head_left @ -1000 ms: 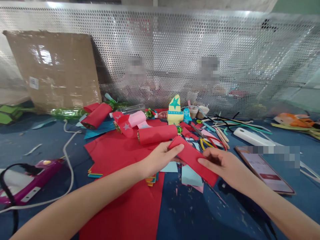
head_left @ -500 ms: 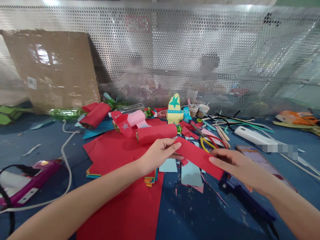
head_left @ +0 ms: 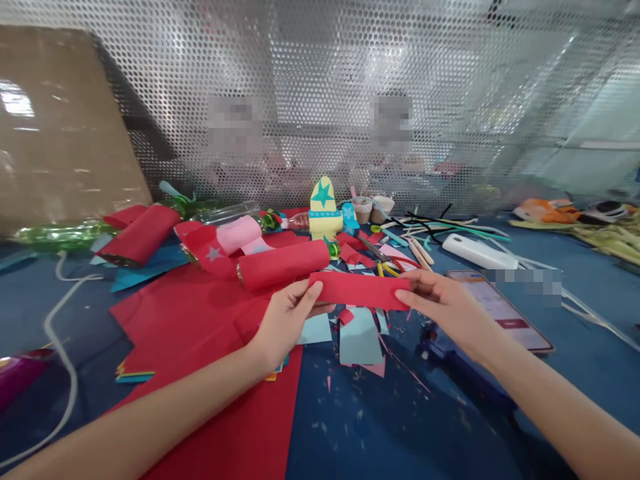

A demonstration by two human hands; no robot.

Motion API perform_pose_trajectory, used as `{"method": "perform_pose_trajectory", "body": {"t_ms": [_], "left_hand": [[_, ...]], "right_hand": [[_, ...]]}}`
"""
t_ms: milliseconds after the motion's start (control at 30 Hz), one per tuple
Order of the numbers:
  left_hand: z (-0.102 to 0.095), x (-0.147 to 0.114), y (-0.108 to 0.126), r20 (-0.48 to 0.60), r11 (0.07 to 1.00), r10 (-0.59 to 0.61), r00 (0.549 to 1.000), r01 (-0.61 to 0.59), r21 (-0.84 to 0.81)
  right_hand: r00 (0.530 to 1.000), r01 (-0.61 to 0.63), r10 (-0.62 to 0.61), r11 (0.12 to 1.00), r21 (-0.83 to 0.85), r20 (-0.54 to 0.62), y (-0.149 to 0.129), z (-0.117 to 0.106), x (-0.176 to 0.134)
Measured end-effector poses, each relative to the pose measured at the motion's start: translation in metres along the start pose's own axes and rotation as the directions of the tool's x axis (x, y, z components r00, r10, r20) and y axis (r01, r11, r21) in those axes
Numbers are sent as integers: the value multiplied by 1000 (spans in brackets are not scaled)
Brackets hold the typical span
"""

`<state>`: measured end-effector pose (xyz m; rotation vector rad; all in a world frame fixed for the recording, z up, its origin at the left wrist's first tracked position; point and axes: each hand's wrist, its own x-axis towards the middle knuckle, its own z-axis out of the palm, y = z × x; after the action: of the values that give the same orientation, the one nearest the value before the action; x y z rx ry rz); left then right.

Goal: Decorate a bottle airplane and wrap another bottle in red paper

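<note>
Between my two hands a red paper strip (head_left: 361,291) is stretched nearly level above the table. My left hand (head_left: 286,319) pinches its left end, thumb on top. At the right end, the thumb and fingers of my right hand (head_left: 445,307) grip it. Just behind the strip lies a red paper-wrapped bottle (head_left: 285,265) with a green neck. Red paper sheets (head_left: 255,413) spread under my left forearm. Pale blue paper pieces (head_left: 360,340) lie below the strip. A dark blue glue gun (head_left: 465,370) rests under my right wrist, partly hidden.
Scissors (head_left: 393,265) with red and yellow handles lie behind my right hand, near a phone (head_left: 505,313) and a white handle-like object (head_left: 477,252). More wrapped bottles (head_left: 143,235) and a yellow star-decorated paper piece (head_left: 324,200) stand toward the perforated metal panel (head_left: 320,87). Cardboard (head_left: 60,127) leans left.
The red strip has turned from slanting down rightward to nearly level, as my right hand rose and came leftward. Both hands keep hold of it. The view has shifted to the right.
</note>
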<state>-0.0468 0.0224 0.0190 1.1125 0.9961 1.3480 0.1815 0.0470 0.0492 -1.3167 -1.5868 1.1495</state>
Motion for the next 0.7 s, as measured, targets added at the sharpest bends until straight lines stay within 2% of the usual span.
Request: {"method": "perform_pose_trajectory", "body": {"t_ms": [167, 367, 700], "left_hand": [[-3, 1, -8, -60, 1000, -11, 998, 10, -21], [-1, -3, -7, -9, 997, -76, 997, 76, -3], [-4, -2, -8, 80, 992, -123, 989, 126, -30]], "right_hand": [[999, 13, -11, 999, 30, -53, 5, -2, 4], [989, 54, -52, 999, 8, -137, 7, -5, 7], [962, 198, -233, 954, -224, -143, 3, -7, 3]]}}
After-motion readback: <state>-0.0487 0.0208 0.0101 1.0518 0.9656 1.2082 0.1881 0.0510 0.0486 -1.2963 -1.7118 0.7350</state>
